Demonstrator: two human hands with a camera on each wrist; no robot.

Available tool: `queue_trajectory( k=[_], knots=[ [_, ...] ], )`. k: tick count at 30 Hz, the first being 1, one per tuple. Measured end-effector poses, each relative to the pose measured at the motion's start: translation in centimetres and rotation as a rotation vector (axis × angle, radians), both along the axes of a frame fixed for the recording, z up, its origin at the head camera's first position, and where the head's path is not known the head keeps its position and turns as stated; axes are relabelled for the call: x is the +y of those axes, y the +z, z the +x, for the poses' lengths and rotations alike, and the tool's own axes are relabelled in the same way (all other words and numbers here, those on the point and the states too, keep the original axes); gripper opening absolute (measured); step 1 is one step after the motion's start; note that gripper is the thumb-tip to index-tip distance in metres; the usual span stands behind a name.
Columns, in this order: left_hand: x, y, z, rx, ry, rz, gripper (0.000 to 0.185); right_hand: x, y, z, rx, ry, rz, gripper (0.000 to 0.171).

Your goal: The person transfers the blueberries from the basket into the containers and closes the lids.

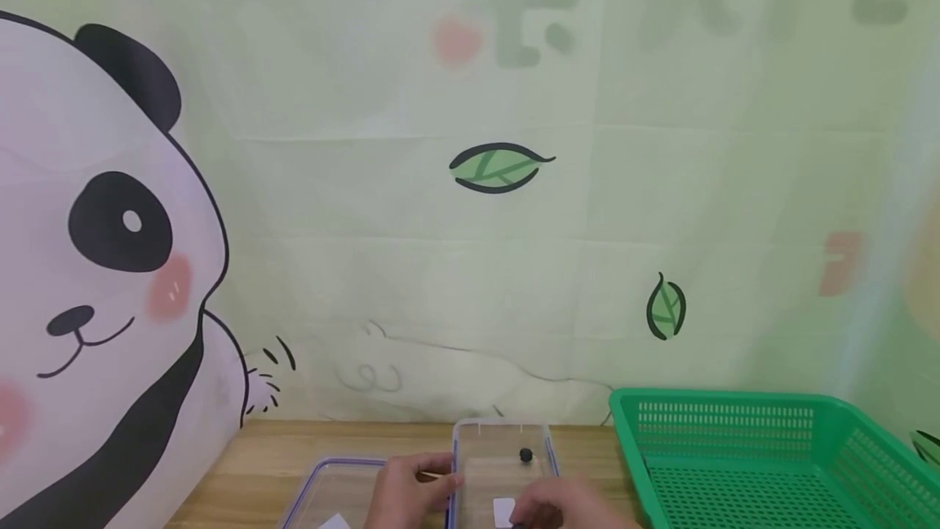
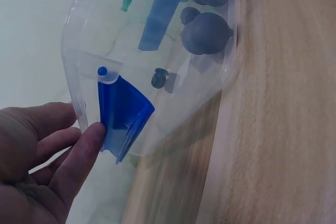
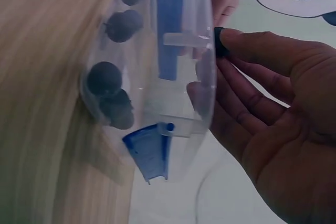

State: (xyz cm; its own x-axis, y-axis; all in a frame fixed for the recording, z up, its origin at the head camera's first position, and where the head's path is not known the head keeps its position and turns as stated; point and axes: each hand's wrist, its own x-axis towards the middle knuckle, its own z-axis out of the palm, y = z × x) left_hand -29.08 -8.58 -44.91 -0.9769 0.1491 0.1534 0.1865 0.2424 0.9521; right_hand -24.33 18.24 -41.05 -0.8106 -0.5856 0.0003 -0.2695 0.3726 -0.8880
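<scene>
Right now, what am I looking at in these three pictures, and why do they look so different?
There is no machine here, just a person's two hands, filmed by three cameras. One camera sits on the head and looks down at a wooden table. The other two sit on the wrists, so they see very close up.

On the table stand a clear plastic box with blue clips, its lid beside it, and a green basket. Small dark balls lie inside the box.

The left hand touches a blue clip. The right hand pinches a small dark thing at the box's rim.
</scene>
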Motion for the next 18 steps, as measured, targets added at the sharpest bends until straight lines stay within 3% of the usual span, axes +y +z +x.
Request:
queue_trajectory(
  k=[7, 18],
  knots=[
    [0.09, 0.06, 0.03, 0.000, -0.006, 0.013, 0.032, -0.40, -0.89, -0.19, 0.063, 0.038, 0.047, 0.004],
    [0.07, 0.10, 0.00, -0.019, 0.001, 0.016, 0.032, -0.48, -0.47, 0.03, -0.009, 0.014, 0.060, 0.006]
  ],
)
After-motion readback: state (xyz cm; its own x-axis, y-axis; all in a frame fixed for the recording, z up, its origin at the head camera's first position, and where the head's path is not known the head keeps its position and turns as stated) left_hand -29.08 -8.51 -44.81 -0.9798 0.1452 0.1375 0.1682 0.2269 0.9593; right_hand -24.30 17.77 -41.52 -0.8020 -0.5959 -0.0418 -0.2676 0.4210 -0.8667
